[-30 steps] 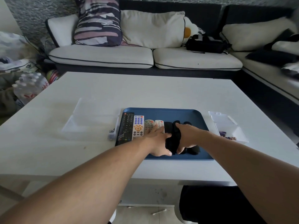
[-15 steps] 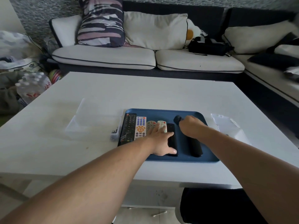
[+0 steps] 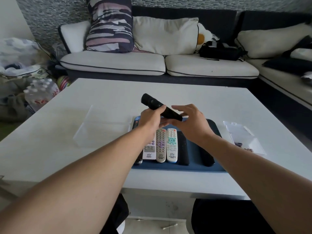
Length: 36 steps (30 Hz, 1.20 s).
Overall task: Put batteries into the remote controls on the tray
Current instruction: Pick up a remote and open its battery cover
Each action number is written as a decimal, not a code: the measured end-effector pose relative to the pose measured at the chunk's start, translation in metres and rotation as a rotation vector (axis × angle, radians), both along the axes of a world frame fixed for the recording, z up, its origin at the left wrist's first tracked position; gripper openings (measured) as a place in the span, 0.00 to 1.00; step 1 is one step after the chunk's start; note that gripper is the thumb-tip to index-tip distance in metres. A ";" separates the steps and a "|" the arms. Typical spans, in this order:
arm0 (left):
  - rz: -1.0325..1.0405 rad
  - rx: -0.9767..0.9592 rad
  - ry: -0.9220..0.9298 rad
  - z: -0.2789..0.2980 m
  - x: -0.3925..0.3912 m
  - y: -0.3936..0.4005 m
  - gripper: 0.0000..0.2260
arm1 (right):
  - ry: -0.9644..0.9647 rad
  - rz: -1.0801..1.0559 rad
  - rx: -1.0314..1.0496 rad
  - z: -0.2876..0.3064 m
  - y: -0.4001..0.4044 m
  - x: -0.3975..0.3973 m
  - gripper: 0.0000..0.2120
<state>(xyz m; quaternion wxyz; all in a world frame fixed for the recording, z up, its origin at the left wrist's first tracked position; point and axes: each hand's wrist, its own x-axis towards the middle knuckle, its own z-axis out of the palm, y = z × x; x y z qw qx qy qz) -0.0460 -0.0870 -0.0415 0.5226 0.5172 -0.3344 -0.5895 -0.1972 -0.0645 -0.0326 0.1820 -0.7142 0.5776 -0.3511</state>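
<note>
A blue tray (image 3: 217,167) lies on the white table. In it lie several remotes side by side: a white one (image 3: 149,152), a grey one (image 3: 160,146), a white-and-teal one (image 3: 171,146) and two black ones (image 3: 183,151) (image 3: 206,157). My left hand (image 3: 150,119) grips another black remote (image 3: 157,106) in the air above the tray's far edge, tilted up to the left. My right hand (image 3: 190,121) hovers beside the remote's lower end, fingers spread and relaxed. Batteries (image 3: 238,144) lie on a clear lid at the right.
A clear plastic box (image 3: 101,129) stands left of the tray. The clear lid (image 3: 243,135) lies to the right of the tray. A sofa with cushions stands behind the table; a pack of bottles (image 3: 40,93) sits on the floor at left.
My left hand left the tray and now holds a black remote lifted above it. My right hand let go of the remote and opened beside it. The camera moved closer.
</note>
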 end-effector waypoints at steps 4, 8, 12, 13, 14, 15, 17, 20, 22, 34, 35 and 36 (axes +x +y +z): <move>-0.069 -0.042 0.152 0.008 0.012 0.005 0.08 | -0.479 -0.134 0.422 0.005 -0.002 0.001 0.22; -0.099 -0.082 0.165 0.014 0.016 0.009 0.06 | -0.762 -0.100 0.556 0.006 0.000 0.001 0.15; -0.055 -0.106 0.218 0.021 0.025 0.005 0.09 | -0.946 -0.117 0.541 0.015 -0.001 0.002 0.13; -0.060 -0.111 0.212 0.022 0.026 0.005 0.09 | -0.936 -0.115 0.537 0.015 -0.001 0.003 0.12; -0.061 -0.112 0.196 0.022 0.027 0.004 0.09 | -0.922 -0.112 0.531 0.015 -0.002 0.003 0.12; -0.060 -0.109 0.176 0.021 0.027 0.004 0.10 | -0.908 -0.110 0.525 0.014 -0.002 0.003 0.12; -0.050 -0.104 0.143 0.020 0.028 0.004 0.10 | -0.866 -0.104 0.515 0.013 -0.001 0.004 0.13; -0.046 -0.108 0.116 0.019 0.029 0.004 0.09 | -0.796 -0.129 0.496 0.014 0.000 0.004 0.13; -0.046 -0.111 0.097 0.018 0.028 0.004 0.09 | -0.781 -0.181 0.484 0.014 0.001 0.004 0.14; -0.078 -0.065 -0.083 0.004 0.023 0.002 0.09 | 0.017 -0.060 0.233 0.004 0.007 0.001 0.19; -0.046 -0.063 -0.080 0.004 0.023 0.001 0.09 | 0.044 -0.052 0.240 0.006 0.007 0.001 0.17; 0.009 -0.064 -0.099 0.004 0.024 0.000 0.10 | 0.064 -0.046 0.247 0.008 0.007 0.001 0.16</move>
